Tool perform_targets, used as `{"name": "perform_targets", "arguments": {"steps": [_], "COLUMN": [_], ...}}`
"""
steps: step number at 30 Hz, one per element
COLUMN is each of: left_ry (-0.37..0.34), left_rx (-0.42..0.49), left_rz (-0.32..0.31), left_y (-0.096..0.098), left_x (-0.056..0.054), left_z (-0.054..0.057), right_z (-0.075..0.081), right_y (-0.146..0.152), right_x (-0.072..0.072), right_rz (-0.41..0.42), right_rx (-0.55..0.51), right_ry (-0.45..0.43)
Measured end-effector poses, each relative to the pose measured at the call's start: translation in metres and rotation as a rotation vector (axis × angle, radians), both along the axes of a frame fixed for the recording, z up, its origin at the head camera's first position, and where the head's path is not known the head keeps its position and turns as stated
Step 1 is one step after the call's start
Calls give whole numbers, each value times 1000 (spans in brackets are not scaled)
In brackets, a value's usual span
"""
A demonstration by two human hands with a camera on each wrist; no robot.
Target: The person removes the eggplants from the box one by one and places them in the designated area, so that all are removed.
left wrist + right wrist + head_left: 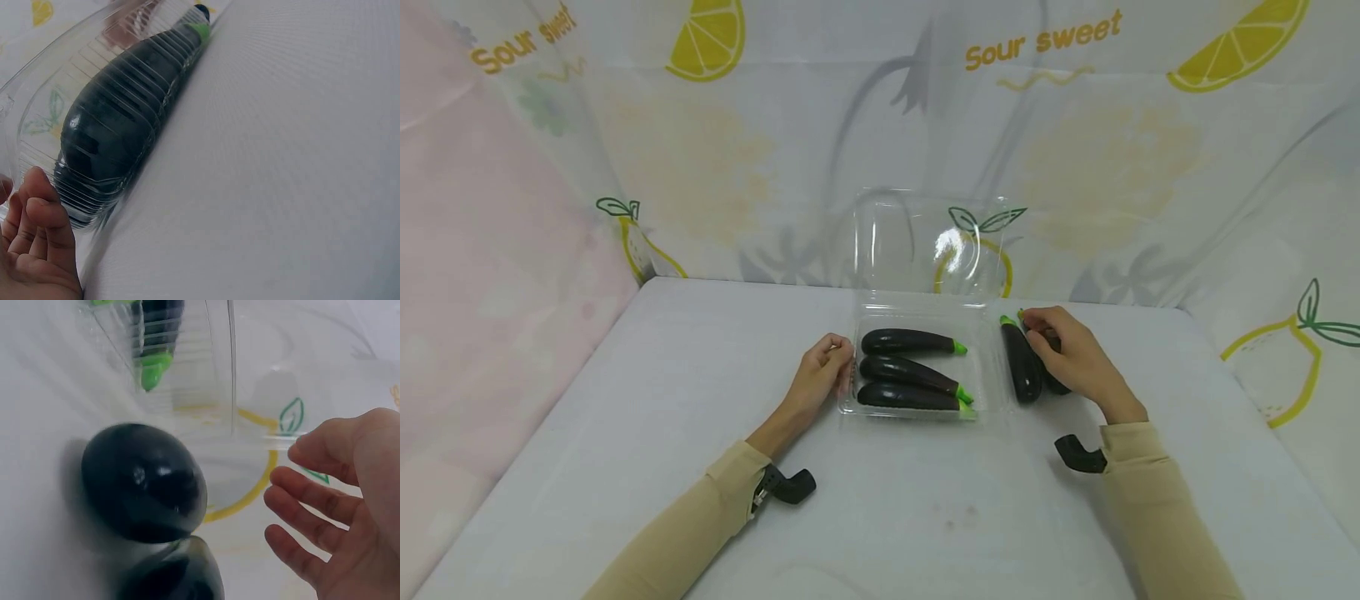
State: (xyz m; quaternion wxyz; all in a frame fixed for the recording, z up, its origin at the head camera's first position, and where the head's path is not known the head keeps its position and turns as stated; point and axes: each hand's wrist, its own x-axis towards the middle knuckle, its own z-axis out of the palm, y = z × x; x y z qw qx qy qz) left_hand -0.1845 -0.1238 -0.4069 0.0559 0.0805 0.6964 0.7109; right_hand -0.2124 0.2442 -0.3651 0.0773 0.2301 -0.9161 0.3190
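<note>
A clear plastic clamshell box stands on the table with its lid raised. Inside lie three dark eggplants with green stem ends to the right. My left hand holds the box's left rim; in the left wrist view, curled fingers rest at its ribbed wall. Right of the box, two more eggplants lie side by side. My right hand hovers over the farther one, partly hiding it. In the right wrist view its fingers are spread apart with nothing between them.
A white cloth covers the table. Behind it hangs a printed curtain with lemon pictures, close to the raised lid. Black wrist mounts stick out from both sleeves.
</note>
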Motion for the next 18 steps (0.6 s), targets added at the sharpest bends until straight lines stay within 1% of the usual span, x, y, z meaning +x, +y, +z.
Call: {"name": "perform_targets", "arguments": {"steps": [4,11,14,18], "left_ry": [-1,8,14,18], "left_rx": [-2,-5,-3,-5], "left_rz": [0,-3,-4,-4], "left_y": [0,1,1,1], "left_x": [0,-1,-1,0], "left_z": [0,0,0,1], "right_z": [-1,-3,-3,-5], "right_y": [-8,-24,-31,-39], "right_x": [2,5,6,9], "right_rz": [33,101,131,166], "right_rx": [3,22,24,7], "right_ry": [38,133,156,158]}}
